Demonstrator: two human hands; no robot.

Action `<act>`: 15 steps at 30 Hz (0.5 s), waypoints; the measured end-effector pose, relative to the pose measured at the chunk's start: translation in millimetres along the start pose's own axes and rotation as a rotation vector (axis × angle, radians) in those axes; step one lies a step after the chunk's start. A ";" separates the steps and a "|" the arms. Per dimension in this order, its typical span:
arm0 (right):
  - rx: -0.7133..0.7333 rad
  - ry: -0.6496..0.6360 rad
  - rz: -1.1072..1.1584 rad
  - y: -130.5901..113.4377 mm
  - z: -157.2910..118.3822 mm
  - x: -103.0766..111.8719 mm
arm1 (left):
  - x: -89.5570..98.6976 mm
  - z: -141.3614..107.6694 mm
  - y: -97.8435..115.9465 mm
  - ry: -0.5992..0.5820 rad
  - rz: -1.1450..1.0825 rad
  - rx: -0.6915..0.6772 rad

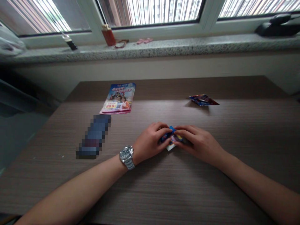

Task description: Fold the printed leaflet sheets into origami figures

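Observation:
Both hands meet over a small piece of folded, colourfully printed paper (172, 145) low over the table's middle. My left hand (152, 139), with a silver watch (127, 156) on its wrist, pinches the paper's left side between thumb and fingers. From the other side, my right hand (198, 140) grips the right part of the same paper. Blue, yellow and white areas show between the fingertips; the rest of its shape is hidden by the fingers. Farther back on the right lies a folded paper piece (203, 100) in dark blue and red, apart from both hands.
A stack of printed leaflets (119, 98) lies at the back left of the wooden table (150, 193). Nearer, a pixelated dark rectangle (95, 136) rests beside my left arm. On the stone windowsill (164, 47) are a red container (108, 36) and a black object (278, 26).

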State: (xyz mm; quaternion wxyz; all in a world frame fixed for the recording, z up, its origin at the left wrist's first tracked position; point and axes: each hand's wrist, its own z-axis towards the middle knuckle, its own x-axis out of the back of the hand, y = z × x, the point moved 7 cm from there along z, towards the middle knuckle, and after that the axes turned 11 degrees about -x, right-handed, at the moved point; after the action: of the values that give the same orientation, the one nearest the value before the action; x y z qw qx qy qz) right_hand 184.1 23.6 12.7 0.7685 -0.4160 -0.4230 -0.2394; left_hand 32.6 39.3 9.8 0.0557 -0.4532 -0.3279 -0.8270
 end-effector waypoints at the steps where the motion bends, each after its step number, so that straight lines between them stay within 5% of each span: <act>1: -0.005 0.003 0.006 1.2 -0.1 0.7 | -0.9 -0.1 -0.1 -0.009 0.020 -0.014; 15: 0.006 -0.004 -0.058 10.9 0.2 -2.4 | -3.3 -0.9 3.1 -0.078 0.204 -0.100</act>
State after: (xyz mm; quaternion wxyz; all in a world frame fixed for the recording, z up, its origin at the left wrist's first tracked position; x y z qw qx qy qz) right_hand 190.6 29.7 5.9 0.7617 -0.4019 -0.4371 -0.2593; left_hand 35.1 35.7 8.4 0.1042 -0.5181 -0.2404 -0.8142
